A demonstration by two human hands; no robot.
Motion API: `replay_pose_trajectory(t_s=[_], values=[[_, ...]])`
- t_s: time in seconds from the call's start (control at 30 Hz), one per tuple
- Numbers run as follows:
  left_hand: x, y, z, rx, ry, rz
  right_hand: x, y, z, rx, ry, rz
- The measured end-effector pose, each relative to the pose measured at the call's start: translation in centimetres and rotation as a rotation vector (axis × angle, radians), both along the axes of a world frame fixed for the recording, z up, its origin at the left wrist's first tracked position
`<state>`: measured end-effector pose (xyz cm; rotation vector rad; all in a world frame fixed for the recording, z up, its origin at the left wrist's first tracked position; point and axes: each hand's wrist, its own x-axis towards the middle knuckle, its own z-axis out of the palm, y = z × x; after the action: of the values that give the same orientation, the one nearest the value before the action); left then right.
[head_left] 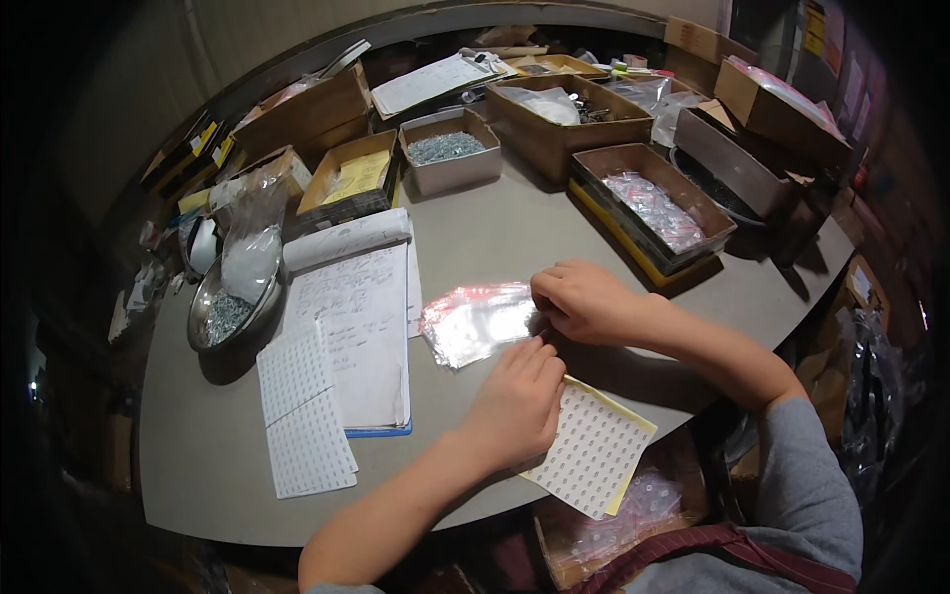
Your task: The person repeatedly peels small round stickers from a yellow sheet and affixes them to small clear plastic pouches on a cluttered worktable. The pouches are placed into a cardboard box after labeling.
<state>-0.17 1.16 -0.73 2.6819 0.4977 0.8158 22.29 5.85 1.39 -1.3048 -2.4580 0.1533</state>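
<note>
A fanned stack of clear plastic bags point(475, 327) with red along their far edge lies on the table in front of me. My right hand point(586, 302) is closed at the stack's right end, its fingers curled down onto a bag. Just nearer, my left hand point(517, 401) is closed too, fingertips bent in by the stack's lower right corner; what they pinch is hidden. Partly beneath my left hand and wrist is a sheet of small printed labels point(599, 450) with a yellow backing, reaching over the table's near edge.
Left of the bags lie an open notepad point(366, 337), more label sheets point(307, 426) and a metal bowl point(236, 307) of small screws. Along the back stand a white box point(450, 158) of screws and several cardboard boxes. A box point(653, 208) of filled bags sits right; another point(633, 515) is below the edge.
</note>
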Motion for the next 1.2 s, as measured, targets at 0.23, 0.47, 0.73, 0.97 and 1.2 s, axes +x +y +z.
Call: replay_pose_trajectory(t_s=[0.23, 0.47, 0.73, 0.97, 1.2], values=[[-0.1, 0.4, -0.7, -0.046, -0.035, 0.014, 4.5, 0.8, -2.9, -0.004, 0.110, -0.069], [0.9, 0.4, 0.1, -0.076, -0.034, 0.047, 7.3, -3.9, -4.1, 0.046, 0.432, -0.060], [-0.2, 0.0, 0.7, -0.183, 0.115, 0.066, 6.2, -12.9, -3.3, 0.119, 0.200, -0.178], [-0.6, -0.2, 0.7, -0.221, 0.134, 0.074, 5.0, -22.1, -3.7, 0.142, 0.245, 0.139], [0.1, -0.2, 1.2, -0.158, -0.004, 0.040, 5.0, -24.9, -10.8, -0.168, 0.052, 0.123]])
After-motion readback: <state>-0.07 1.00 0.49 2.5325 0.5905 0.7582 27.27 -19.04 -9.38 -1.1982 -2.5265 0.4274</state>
